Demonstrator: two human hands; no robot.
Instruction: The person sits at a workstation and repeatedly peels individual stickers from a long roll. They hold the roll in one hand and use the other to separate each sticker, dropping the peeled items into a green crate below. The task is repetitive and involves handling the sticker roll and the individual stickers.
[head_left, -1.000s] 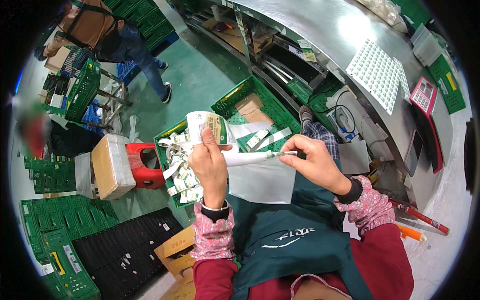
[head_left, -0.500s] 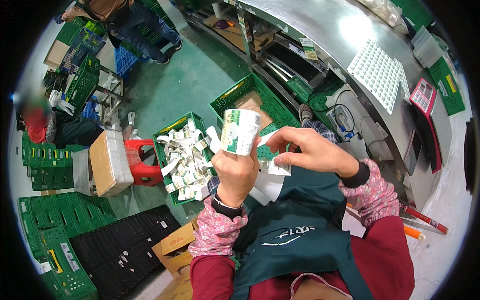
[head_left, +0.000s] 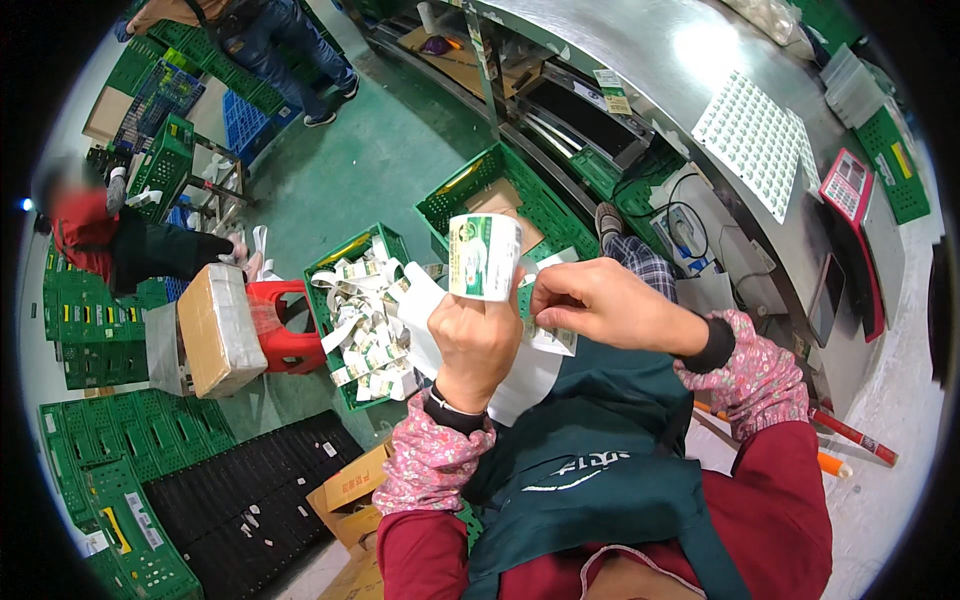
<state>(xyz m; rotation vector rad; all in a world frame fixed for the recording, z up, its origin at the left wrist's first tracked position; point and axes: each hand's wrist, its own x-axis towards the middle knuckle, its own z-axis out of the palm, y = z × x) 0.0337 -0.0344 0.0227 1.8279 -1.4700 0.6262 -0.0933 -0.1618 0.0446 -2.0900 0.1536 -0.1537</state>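
My left hand (head_left: 472,340) is closed round a roll of green-and-white printed labels (head_left: 480,256), held up above my lap. My right hand (head_left: 610,310), just right of it, pinches part of the label strip (head_left: 555,340), with its fingertips partly hidden. A loose white band of paper (head_left: 525,380) hangs below and behind my hands over my dark green apron (head_left: 600,430). Beyond my left hand, a green crate (head_left: 390,240) holds a tangled heap of label strips (head_left: 365,350). Behind the roll is a larger green crate (head_left: 460,180) with cardboard inside.
A steel counter (head_left: 640,40) runs along the right, carrying a sticker sheet (head_left: 745,140) and a red calculator (head_left: 845,185). Left are a boxed parcel (head_left: 222,330), red stool (head_left: 295,345), stacked crates (head_left: 100,310), a person in red and dark clothing (head_left: 85,230) and another in jeans (head_left: 290,60).
My left hand has moved right and turned, bringing the label roll upright beside my right hand. The person in jeans has moved up and rightward; the other now shows more at left.
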